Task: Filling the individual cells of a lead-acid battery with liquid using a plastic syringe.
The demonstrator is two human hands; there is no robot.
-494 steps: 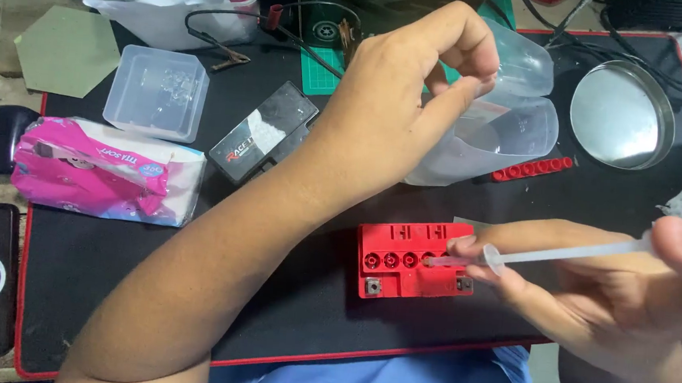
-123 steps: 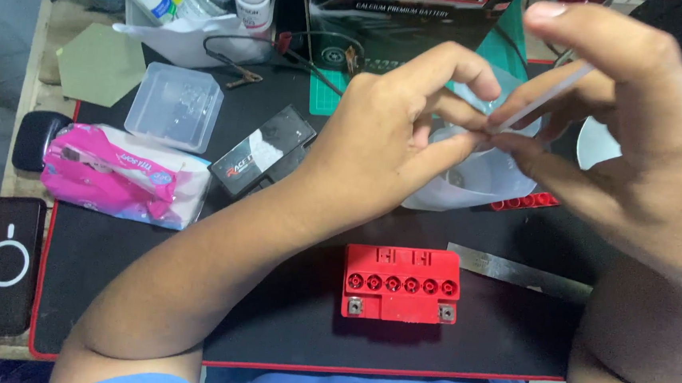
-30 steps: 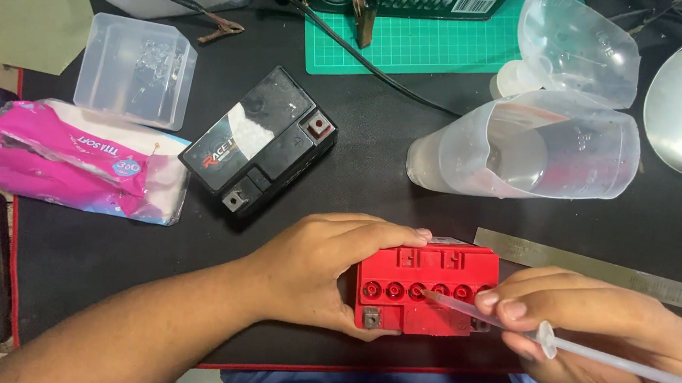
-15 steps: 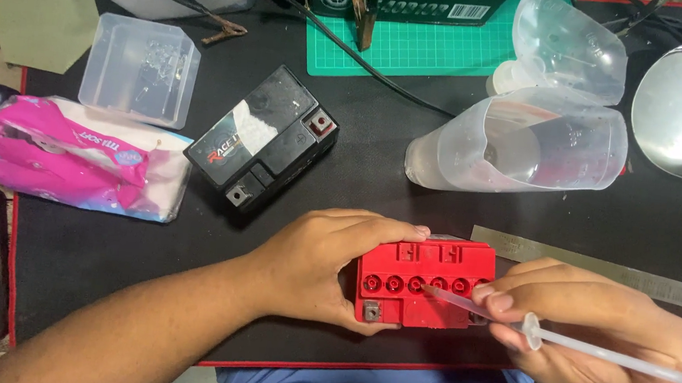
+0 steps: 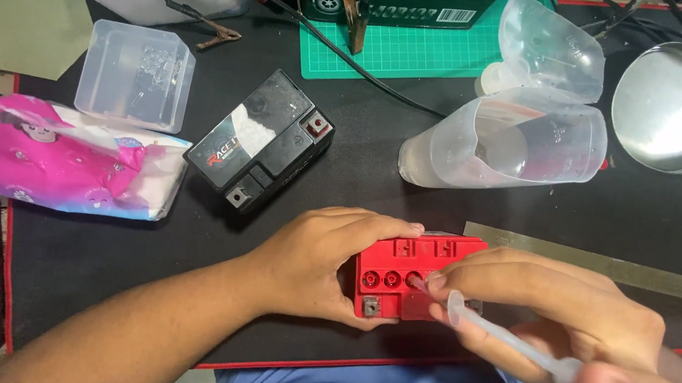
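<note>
A small red battery [image 5: 399, 271] with a row of round filler holes on top lies on the black mat [image 5: 343, 168] near the front edge. My left hand [image 5: 322, 262] grips its left side and holds it steady. My right hand [image 5: 556, 318] holds a clear plastic syringe [image 5: 507, 339], thumb on the plunger end, with the tip at one of the filler holes. My right hand covers the battery's right half.
A black battery [image 5: 260, 142] lies behind my left hand. Two clear plastic jugs [image 5: 520, 140] lie on their sides at the back right, beside a round metal dish [image 5: 671, 107]. A steel ruler [image 5: 608, 266], a pink wipes pack [image 5: 62, 168], a clear box [image 5: 135, 75] and a green cutting mat [image 5: 423, 53] surround them.
My right hand has shifted left over the red battery, and the syringe tip has moved to a hole further left. My left hand keeps its grip.
</note>
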